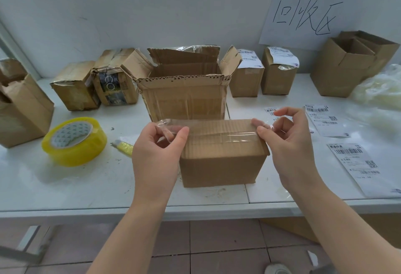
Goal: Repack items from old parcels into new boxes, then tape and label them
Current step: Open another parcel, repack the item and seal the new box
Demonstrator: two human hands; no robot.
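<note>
The grip of the left hand is closed: thumb and fingers pinch the loose left end of a strip of clear tape. The right hand pinches the other end between thumb and forefinger at the box's right edge. Held from both ends, the strip stays taut and flat along the seam, probably so that it goes down without creases.

The tape runs across the top of one small closed box, which stands near the front edge of the bench, between the two hands. This looks like the sealing step, with the labelling yet to come.

Just behind it stands one large open box with torn flaps. To the left lie one yellow tape roll and one yellow knife, close by for the next cut. Three loose labels lie to the right, within easy reach.

Further back there are two battered parcels on the left and two small labelled boxes on the right. Open brown boxes stand at both far ends. A heap of clear plastic sits far right, and one handwritten sign hangs on the wall.
</note>
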